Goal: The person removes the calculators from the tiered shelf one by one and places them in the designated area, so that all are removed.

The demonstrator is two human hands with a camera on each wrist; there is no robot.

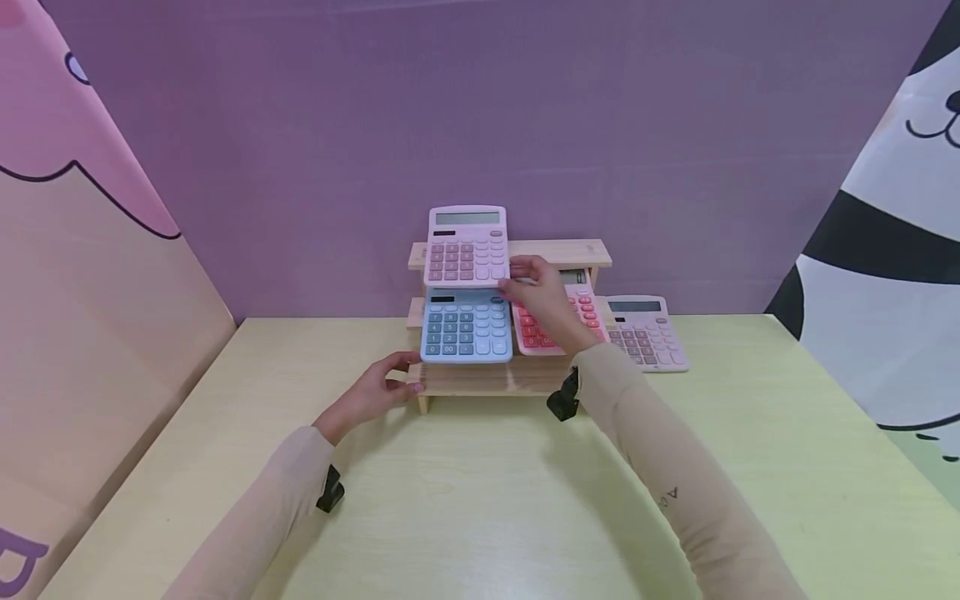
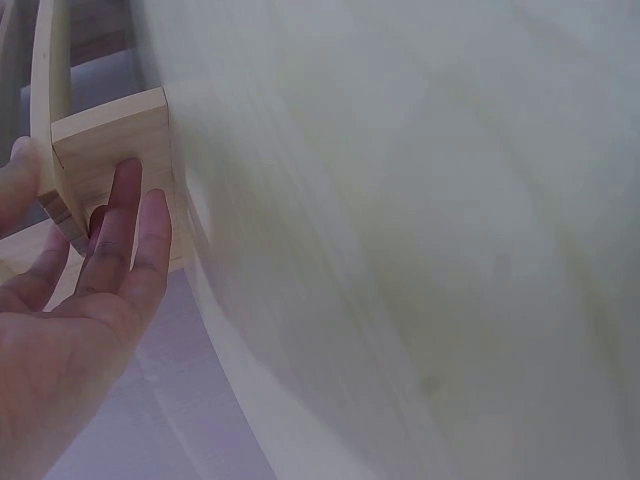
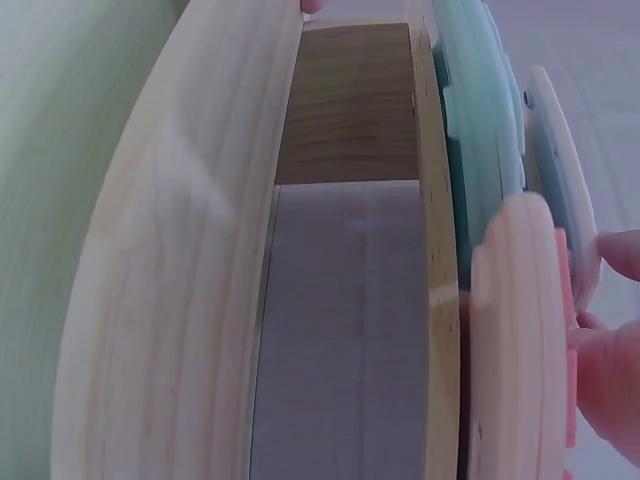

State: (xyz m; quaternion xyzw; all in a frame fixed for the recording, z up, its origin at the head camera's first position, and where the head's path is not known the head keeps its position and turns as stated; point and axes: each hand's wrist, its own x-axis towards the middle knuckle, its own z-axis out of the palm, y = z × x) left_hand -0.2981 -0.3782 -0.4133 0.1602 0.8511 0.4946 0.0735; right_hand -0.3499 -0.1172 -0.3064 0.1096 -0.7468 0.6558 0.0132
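A three-tier wooden shelf [image 1: 487,381] stands on the table. On its top tier, at the left, leans a pale pink calculator [image 1: 467,243]. My right hand [image 1: 549,302] pinches this calculator's lower right corner between thumb and fingers. Just below is a blue calculator [image 1: 467,333] on the middle tier. Beside it, partly behind my right hand, is a pink calculator with red keys [image 1: 534,333]. My left hand [image 1: 369,393] grips the left end of the lowest tier. In the left wrist view, the thumb lies on one side of the board [image 2: 58,190] and the fingers on the other.
Another pale pink calculator [image 1: 651,333] leans at the right of the shelf, partly hidden by my right arm. A purple backdrop [image 1: 360,150] rises behind the pale table [image 1: 465,517]. Printed panels flank it, with a panda figure [image 1: 877,333] on the right.
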